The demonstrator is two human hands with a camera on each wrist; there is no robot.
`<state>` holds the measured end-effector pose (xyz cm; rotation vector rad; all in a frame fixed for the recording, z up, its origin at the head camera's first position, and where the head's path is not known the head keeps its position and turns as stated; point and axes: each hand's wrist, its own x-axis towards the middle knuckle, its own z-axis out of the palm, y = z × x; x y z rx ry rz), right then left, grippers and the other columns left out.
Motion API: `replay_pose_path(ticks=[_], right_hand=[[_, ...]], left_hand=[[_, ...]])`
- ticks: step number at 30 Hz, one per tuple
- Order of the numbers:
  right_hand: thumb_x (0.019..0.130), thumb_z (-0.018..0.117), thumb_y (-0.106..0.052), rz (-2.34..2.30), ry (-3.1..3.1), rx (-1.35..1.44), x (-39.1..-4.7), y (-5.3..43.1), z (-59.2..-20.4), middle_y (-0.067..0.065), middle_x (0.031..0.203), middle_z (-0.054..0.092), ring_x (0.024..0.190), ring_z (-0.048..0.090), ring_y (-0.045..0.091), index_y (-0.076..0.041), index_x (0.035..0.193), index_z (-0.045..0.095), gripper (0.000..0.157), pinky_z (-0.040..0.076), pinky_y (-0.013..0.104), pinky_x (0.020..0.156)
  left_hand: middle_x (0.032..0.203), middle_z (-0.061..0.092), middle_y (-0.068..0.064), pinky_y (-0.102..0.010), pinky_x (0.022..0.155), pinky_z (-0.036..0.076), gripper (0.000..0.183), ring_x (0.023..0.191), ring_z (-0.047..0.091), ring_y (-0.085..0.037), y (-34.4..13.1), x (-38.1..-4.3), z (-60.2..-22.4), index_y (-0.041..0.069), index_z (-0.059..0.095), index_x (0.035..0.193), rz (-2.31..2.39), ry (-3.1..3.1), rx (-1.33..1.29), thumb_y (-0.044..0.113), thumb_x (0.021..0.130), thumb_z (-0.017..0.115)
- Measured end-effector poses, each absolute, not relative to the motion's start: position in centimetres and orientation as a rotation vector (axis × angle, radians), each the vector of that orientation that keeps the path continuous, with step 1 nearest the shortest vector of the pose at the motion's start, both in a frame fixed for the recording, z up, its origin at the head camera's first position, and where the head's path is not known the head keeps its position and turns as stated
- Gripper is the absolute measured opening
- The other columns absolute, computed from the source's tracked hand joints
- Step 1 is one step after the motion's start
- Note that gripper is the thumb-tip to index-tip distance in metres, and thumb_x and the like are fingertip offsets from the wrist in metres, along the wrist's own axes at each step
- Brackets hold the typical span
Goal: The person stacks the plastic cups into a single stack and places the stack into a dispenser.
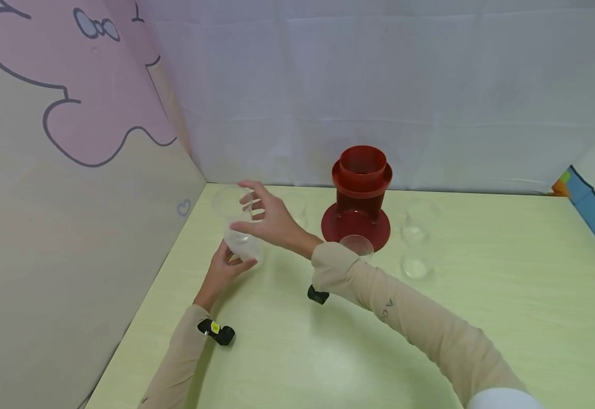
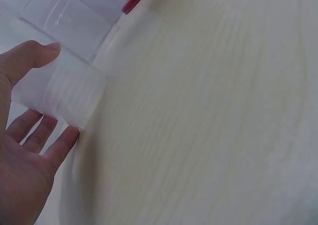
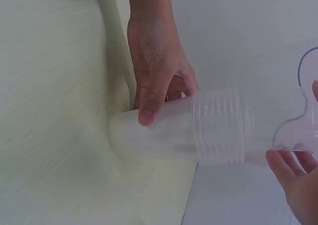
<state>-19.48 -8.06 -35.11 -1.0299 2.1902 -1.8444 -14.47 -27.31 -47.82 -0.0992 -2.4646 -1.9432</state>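
Observation:
My left hand (image 1: pixel 223 271) holds the lower part of a stack of clear plastic cups (image 1: pixel 243 241) upright at the table's left side. In the left wrist view its thumb lies across one side of the stack (image 2: pixel 64 88), fingertips on the other. Above it, my right hand (image 1: pixel 274 221) curls round the uppermost clear cup (image 1: pixel 228 203), thumb and fingers on opposite sides. The right wrist view shows the ridged rims of the stack (image 3: pixel 218 125) between my left hand (image 3: pixel 156 73) and my right hand (image 3: pixel 300 185). That top cup rises beyond the rims.
A red round-based holder (image 1: pixel 356 224) with a red cup (image 1: pixel 362 165) in its top stands at the back centre. One clear cup (image 1: pixel 357 244) is before it, others (image 1: pixel 417 232) to its right, and another (image 1: pixel 295 205) to its left. White cloth (image 1: pixel 379 68) hangs behind the table.

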Motion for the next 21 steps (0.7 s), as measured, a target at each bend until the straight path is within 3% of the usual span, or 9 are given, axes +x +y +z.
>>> replay_pose_path(ticks=[6, 12, 21], right_hand=[[0.080, 0.077, -0.018, -1.778, 2.222, -1.041, -19.20, -8.20, -35.22, 0.006, 0.116, 0.057, 0.102, 0.058, 0.018, -0.021, 0.141, 0.038, 0.073, 0.051, 0.031, 0.088], [0.077, 0.079, -0.016, -1.711, 2.266, -1.048, -18.95, -8.05, -35.23, 0.007, 0.119, 0.055, 0.107, 0.058, 0.022, -0.013, 0.139, 0.041, 0.072, 0.050, 0.025, 0.089], [0.076, 0.081, -0.013, -1.676, 2.296, -1.052, -19.00, -8.09, -35.54, 0.011, 0.119, 0.055, 0.105, 0.058, 0.019, -0.010, 0.138, 0.043, 0.073, 0.050, 0.024, 0.088]], left_hand=[[0.139, 0.044, -0.007, -0.040, 0.099, 0.044, 0.080, 0.125, 0.043, -0.025, -27.55, -14.65, -48.70, 0.021, 0.030, 0.145, -1.913, -2.471, -0.113, 0.017, 0.080, 0.077], [0.138, 0.045, -0.005, -0.040, 0.097, 0.046, 0.080, 0.123, 0.045, -0.025, -27.62, -14.60, -48.82, 0.024, 0.031, 0.144, -1.909, -2.461, -0.123, 0.021, 0.079, 0.079], [0.139, 0.045, -0.004, -0.038, 0.098, 0.046, 0.078, 0.124, 0.045, -0.022, -27.66, -14.63, -48.86, 0.025, 0.033, 0.143, -1.929, -2.461, -0.104, 0.018, 0.079, 0.078]])
